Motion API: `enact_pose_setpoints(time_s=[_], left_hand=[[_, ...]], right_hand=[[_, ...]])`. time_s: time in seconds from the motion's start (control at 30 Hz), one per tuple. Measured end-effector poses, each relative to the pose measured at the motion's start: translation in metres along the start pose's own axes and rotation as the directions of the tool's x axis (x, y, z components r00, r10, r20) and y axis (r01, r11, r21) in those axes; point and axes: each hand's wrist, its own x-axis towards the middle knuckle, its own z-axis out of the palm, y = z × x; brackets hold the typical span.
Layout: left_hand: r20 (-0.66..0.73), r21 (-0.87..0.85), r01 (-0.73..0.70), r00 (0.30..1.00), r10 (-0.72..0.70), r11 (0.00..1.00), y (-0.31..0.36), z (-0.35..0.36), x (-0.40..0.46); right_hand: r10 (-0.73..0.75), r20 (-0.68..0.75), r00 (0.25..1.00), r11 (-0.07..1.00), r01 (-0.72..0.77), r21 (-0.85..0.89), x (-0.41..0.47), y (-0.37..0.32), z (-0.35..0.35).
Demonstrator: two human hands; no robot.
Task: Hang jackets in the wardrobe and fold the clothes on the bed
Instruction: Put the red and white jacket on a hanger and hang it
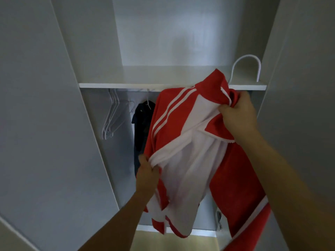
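A red jacket (181,113) with white stripes and a white lining hangs in front of the open wardrobe. It sits on a white hanger whose hook (245,58) sticks up above the collar, in front of the shelf. My right hand (237,115) grips the collar and the hanger's neck. Lower down, my left hand (146,171) pinches the jacket's front edge at the white band. The rest of the hanger is hidden inside the jacket.
Inside the wardrobe, a white shelf (126,85) runs across above the rail. Several empty white hangers (113,118) hang at the left. A dark garment (143,124) hangs beside them, partly behind the red jacket. Grey wardrobe doors (36,124) stand open on both sides.
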Motion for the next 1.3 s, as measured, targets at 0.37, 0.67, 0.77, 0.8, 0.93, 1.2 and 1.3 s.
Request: enact_pose_setpoints(time_s=[0.37, 0.67, 0.77, 0.8, 0.93, 1.2, 1.3], left_hand=[[0.621, 0.531, -0.646, 0.737, 0.267, 0.548, 0.054, 0.038, -0.020], [0.825, 0.116, -0.109, 0.564, -0.034, 0.987, 0.068, 0.118, -0.027], [0.748, 0.079, -0.179, 0.661, 0.061, 0.981, 0.044, 0.121, -0.035], [0.654, 0.056, -0.182, 0.750, 0.102, 0.982, 0.037, 0.118, -0.037], [0.235, 0.088, -0.216, 0.953, 0.190, 0.972, 0.004, 0.089, -0.026], [0.287, 0.188, -0.550, 0.823, 0.490, 0.814, 0.011, 0.033, -0.008], [0.393, 0.123, -0.539, 0.797, 0.458, 0.833, 0.029, 0.023, -0.001]], right_hand=[[0.153, 0.039, 0.987, 0.966, -0.158, 0.205, 0.004, 0.008, -0.018], [0.157, -0.038, 0.987, 0.935, -0.136, 0.327, 0.004, 0.007, -0.031], [0.120, -0.153, 0.981, 0.949, -0.069, 0.307, 0.004, 0.018, -0.040], [0.102, -0.218, 0.971, 0.954, -0.033, 0.298, 0.002, 0.025, -0.043], [0.038, -0.453, 0.890, 0.981, 0.052, 0.186, -0.020, 0.061, -0.047], [-0.047, -0.447, 0.893, 0.959, -0.085, -0.270, -0.062, 0.118, -0.042], [0.006, -0.341, 0.940, 0.906, -0.149, -0.396, -0.068, 0.129, -0.043]])
